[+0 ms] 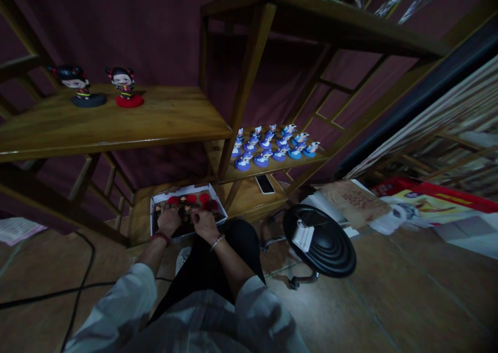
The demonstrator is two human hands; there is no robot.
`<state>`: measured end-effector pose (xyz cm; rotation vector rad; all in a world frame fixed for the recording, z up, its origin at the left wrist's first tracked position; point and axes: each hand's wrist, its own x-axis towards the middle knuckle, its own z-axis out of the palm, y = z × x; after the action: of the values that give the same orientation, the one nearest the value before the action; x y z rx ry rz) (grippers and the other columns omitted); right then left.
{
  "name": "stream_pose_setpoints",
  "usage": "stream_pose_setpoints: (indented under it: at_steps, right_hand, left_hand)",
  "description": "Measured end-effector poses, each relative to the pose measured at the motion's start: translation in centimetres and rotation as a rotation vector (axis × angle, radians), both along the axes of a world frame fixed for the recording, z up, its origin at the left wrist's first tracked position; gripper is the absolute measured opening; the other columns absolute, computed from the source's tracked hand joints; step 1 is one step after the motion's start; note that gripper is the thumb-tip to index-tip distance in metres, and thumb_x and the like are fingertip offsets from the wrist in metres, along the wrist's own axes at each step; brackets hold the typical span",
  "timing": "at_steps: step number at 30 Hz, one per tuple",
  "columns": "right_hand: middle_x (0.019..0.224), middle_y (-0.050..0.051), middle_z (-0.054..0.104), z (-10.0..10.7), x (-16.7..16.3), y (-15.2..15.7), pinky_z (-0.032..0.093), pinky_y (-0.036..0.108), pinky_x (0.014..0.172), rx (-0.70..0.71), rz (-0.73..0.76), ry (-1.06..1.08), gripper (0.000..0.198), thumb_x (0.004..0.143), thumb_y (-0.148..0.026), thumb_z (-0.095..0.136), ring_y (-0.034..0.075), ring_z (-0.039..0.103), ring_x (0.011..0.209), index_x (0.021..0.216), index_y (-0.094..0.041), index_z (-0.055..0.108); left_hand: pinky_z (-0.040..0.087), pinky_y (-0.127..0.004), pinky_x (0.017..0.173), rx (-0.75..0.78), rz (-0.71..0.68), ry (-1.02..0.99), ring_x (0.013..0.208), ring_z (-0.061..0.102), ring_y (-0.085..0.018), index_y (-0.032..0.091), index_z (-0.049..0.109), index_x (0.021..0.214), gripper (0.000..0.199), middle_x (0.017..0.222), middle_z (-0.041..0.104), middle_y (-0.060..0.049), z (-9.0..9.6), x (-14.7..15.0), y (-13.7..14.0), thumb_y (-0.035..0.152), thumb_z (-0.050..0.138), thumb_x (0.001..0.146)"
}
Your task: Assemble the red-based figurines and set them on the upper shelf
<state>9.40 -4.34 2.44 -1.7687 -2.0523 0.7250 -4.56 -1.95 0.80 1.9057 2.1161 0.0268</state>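
Observation:
A white cardboard box (222, 212) sits on the low shelf in front of me, holding several small figurines (182, 200) with dark hair and round red bases (204, 198). Inside its left part is my left hand (169, 220), wearing a red bead bracelet, its fingers bent down among the figurines. What it grips, if anything, is lost in the dark. My right hand (205, 225), with a silver bangle at the wrist, reaches over the box's right front side. Its fingers are curled together close to the figurines, and whatever is between them is too dim to name.
Two black-haired figurines (123, 85) stand on the upper left shelf (167, 111). Several purple and blue figurines (263, 157) line the right shelf, above a phone (265, 184). A black stool (330, 246) bearing a white tag (303, 236) stands right of my knees. Cables (80, 285) cross the floor at left.

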Motion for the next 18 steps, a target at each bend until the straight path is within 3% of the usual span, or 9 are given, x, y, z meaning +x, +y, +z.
stream_pose_setpoints:
  at_steps: [12,18]
  right_hand:
    - [0.095,0.005,0.072,-0.54,0.04,0.0,0.046,0.021,0.078,0.047,0.01,-0.001,0.028,0.082,-0.012,0.046,0.015,0.067,0.086,0.1,-0.02,0.067]
    - [0.096,0.006,0.072,-0.59,0.21,0.02,0.047,0.021,0.079,0.06,0.014,0.013,0.027,0.082,-0.012,0.047,0.016,0.067,0.087,0.1,-0.018,0.067]
  left_hand:
    - [0.044,-0.041,0.088,0.01,0.07,-0.003,0.127,0.035,-0.034,0.01,0.058,0.111,0.036,0.13,0.046,-0.022,-0.44,-0.03,0.3,0.014,0.041,0.079]
    - [0.041,-0.04,0.092,0.047,0.06,-0.053,0.124,0.042,-0.031,0.008,0.055,0.114,0.039,0.121,0.054,-0.022,-0.52,-0.05,0.19,0.01,0.037,0.079]
